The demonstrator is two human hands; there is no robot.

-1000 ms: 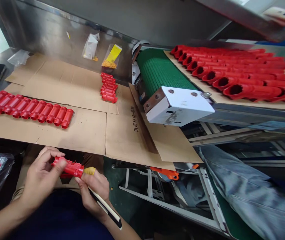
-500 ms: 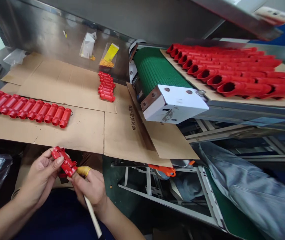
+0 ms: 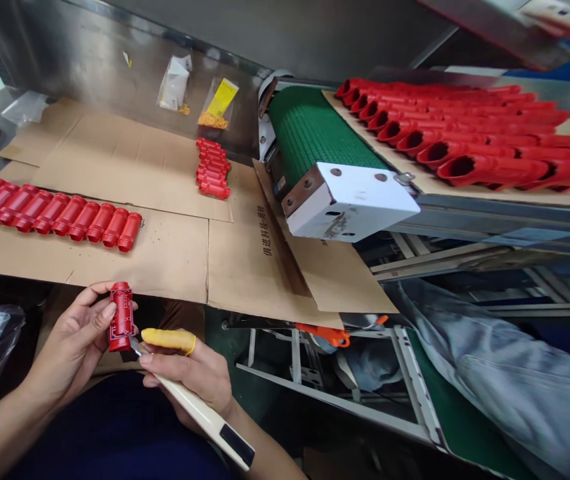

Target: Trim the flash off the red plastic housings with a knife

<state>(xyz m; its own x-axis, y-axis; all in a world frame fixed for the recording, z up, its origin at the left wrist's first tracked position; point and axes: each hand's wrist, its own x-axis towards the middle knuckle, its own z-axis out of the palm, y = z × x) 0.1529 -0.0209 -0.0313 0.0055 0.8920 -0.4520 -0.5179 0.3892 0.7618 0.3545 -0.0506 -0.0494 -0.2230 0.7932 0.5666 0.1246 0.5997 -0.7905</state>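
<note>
Pinches, with the left hand (image 3: pixel 77 333) partly closed, one hollow red part (image 3: pixel 122 310) between thumb and curled fingers, holding it near upright over the lap, just off the near edge of the brown cardboard (image 3: pixel 165 260). Shows, on the facing side of that part, a long recess with stepped edges, and a round collar at either end. Grips, with the right hand (image 3: pixel 199 373) curled shut, one knife (image 3: pixel 195 410) by the smooth, pale, black-ended handle, with the slim metal blade angled at the lower end of the red part. Cannot tell for sure about contact between blade tip and plastic. Has the two hands near each other but apart. Wears one thin yellow finger cover (image 3: pixel 169 340) on the right index finger. Counts ten glossy tubes (image 3: pixel 68 217), cylindrical and ring-ended, side by side in one slanting row on the cardboard to the left. Includes, farther back, one small stack of red pieces (image 3: pixel 213 170), too crowded for a sure count. Counts three plastic bags: one white (image 3: pixel 175 83), one yellow-labelled (image 3: pixel 219 105), one clear and crumpled (image 3: pixel 25 108). Offers, on the right, one green belt (image 3: pixel 305 127) of ribbed texture beside many long red pieces (image 3: pixel 489 170), open-mouthed and overlapping past exact counting.
</note>
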